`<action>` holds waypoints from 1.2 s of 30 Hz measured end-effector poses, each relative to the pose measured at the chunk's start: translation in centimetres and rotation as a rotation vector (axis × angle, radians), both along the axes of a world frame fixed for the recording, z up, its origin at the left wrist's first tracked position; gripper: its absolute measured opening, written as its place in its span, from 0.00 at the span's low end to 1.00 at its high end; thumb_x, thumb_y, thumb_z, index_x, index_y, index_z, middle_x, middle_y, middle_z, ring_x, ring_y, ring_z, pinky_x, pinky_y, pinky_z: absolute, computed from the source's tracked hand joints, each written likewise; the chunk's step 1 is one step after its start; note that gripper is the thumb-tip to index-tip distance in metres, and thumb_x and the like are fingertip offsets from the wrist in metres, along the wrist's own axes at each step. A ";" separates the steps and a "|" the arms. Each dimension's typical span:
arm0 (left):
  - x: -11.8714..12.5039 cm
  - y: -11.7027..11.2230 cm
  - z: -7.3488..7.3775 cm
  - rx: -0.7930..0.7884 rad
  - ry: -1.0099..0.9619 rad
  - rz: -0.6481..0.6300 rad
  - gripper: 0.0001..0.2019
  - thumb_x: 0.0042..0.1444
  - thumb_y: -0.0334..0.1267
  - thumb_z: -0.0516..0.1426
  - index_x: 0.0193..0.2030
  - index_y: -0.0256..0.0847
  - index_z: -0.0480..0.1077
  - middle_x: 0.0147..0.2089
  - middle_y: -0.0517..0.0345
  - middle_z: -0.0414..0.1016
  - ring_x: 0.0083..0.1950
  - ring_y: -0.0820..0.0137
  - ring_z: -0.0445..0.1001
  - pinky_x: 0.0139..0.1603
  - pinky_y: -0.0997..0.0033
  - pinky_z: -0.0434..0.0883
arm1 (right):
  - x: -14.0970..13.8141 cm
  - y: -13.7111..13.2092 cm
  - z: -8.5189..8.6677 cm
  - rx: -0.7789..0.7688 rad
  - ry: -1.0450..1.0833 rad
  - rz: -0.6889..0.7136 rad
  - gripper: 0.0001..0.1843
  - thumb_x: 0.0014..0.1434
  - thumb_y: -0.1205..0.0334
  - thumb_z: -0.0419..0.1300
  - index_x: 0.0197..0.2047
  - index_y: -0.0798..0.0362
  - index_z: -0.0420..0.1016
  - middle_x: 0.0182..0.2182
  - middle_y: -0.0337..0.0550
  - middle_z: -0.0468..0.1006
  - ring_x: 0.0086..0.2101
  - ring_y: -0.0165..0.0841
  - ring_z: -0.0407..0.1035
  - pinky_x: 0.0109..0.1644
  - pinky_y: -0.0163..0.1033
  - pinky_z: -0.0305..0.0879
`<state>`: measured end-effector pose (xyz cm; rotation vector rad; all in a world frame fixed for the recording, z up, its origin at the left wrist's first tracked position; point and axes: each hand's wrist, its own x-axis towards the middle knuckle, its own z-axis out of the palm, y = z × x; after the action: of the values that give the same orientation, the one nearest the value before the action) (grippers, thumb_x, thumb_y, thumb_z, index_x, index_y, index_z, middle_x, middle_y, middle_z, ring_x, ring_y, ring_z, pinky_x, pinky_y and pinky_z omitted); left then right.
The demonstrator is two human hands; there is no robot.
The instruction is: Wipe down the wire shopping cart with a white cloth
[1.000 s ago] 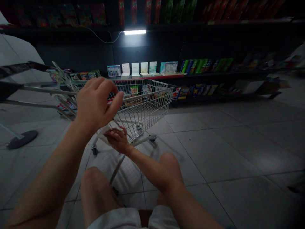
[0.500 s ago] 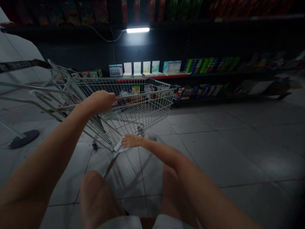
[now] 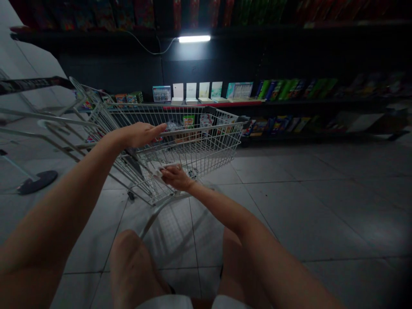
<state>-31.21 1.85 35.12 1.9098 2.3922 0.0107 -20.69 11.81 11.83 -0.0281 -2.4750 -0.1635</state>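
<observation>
A white wire shopping cart (image 3: pixel 206 146) stands on the tiled floor in front of me, seen from its side. My left hand (image 3: pixel 140 134) rests on the top rail of the cart's near side, fingers stretched along the rail. My right hand (image 3: pixel 175 177) is lower, pressed against the outside of the wire side with a white cloth (image 3: pixel 158 171) under its fingers. My bare knees show at the bottom of the view.
A dark shelf unit (image 3: pixel 289 103) with cards, boxes and green packets runs along the back under a lit tube lamp (image 3: pixel 194 39). Another cart's handle (image 3: pixel 32 83) juts in at the left. A dark round base (image 3: pixel 37 181) lies on the floor at left.
My left hand came down from the air onto the cart's top rail. My right hand with the cloth slid along the lower wire side and now sits higher on it.
</observation>
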 end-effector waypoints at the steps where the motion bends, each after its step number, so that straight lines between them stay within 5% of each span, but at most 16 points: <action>1: 0.1 0.0 -0.1 -0.003 -0.010 -0.002 0.40 0.63 0.58 0.32 0.49 0.32 0.77 0.44 0.46 0.80 0.45 0.63 0.77 0.50 0.68 0.70 | 0.8 0.1 -0.9 0.007 -0.005 -0.004 0.18 0.68 0.60 0.50 0.57 0.48 0.74 0.49 0.47 0.77 0.53 0.35 0.64 0.61 0.47 0.57; 3: 0.1 0.0 -0.2 0.002 -0.001 -0.003 0.39 0.62 0.58 0.33 0.48 0.31 0.77 0.44 0.46 0.80 0.45 0.63 0.77 0.52 0.68 0.69 | 1.8 0.7 -0.8 0.052 -0.010 0.015 0.18 0.69 0.60 0.48 0.57 0.47 0.73 0.47 0.44 0.78 0.52 0.34 0.65 0.62 0.47 0.55; 7: 0.2 0.0 -0.2 0.022 0.031 -0.013 0.38 0.62 0.58 0.34 0.48 0.32 0.76 0.43 0.47 0.79 0.46 0.62 0.76 0.53 0.67 0.69 | -0.2 1.9 4.4 0.253 0.060 0.117 0.19 0.70 0.62 0.47 0.59 0.39 0.69 0.56 0.37 0.74 0.57 0.34 0.62 0.60 0.48 0.56; 10: 0.7 -0.2 0.0 0.016 0.040 -0.012 0.38 0.61 0.59 0.35 0.50 0.32 0.76 0.43 0.47 0.79 0.48 0.60 0.76 0.53 0.66 0.69 | -2.9 1.4 6.1 0.217 0.200 -0.012 0.18 0.68 0.61 0.51 0.58 0.37 0.70 0.60 0.38 0.69 0.59 0.39 0.58 0.59 0.50 0.56; 12: 0.9 -0.4 0.0 0.026 0.037 -0.021 0.39 0.61 0.59 0.34 0.51 0.33 0.75 0.45 0.48 0.79 0.49 0.60 0.76 0.54 0.66 0.69 | -3.4 0.6 4.2 0.168 0.252 -0.085 0.17 0.68 0.60 0.53 0.57 0.37 0.71 0.60 0.39 0.69 0.58 0.40 0.58 0.58 0.49 0.57; 17: 0.4 -0.9 -0.3 0.050 0.003 -0.071 0.38 0.61 0.60 0.34 0.52 0.36 0.75 0.42 0.50 0.81 0.44 0.64 0.77 0.51 0.68 0.70 | 0.9 0.0 -4.7 0.158 0.158 -0.075 0.15 0.67 0.61 0.55 0.54 0.37 0.74 0.52 0.37 0.75 0.48 0.32 0.62 0.54 0.42 0.57; 21: -0.5 -1.3 -0.3 0.058 -0.021 -0.094 0.35 0.61 0.60 0.37 0.46 0.39 0.77 0.40 0.52 0.81 0.42 0.66 0.78 0.48 0.70 0.70 | 5.9 -0.2 -7.5 0.060 -0.062 -0.118 0.17 0.66 0.61 0.55 0.57 0.42 0.72 0.52 0.41 0.76 0.52 0.33 0.62 0.62 0.44 0.54; 30: -0.8 -2.4 -0.2 0.049 -0.024 -0.105 0.34 0.60 0.60 0.39 0.48 0.40 0.76 0.38 0.53 0.81 0.41 0.66 0.77 0.47 0.69 0.70 | 7.9 -0.3 -4.6 0.043 -0.233 -0.006 0.18 0.63 0.64 0.55 0.55 0.43 0.74 0.49 0.41 0.76 0.51 0.34 0.62 0.60 0.45 0.55; 36: -1.3 -3.0 -0.4 0.062 -0.042 -0.082 0.32 0.60 0.60 0.40 0.44 0.39 0.77 0.39 0.52 0.81 0.41 0.63 0.77 0.48 0.65 0.71 | 6.1 4.3 0.4 0.156 0.002 -0.040 0.17 0.69 0.60 0.50 0.56 0.37 0.72 0.54 0.36 0.75 0.52 0.33 0.61 0.61 0.47 0.54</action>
<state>-32.52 -1.11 34.67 2.0120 2.3114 0.1192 -14.58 16.12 12.23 -0.0115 -2.4540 -0.3724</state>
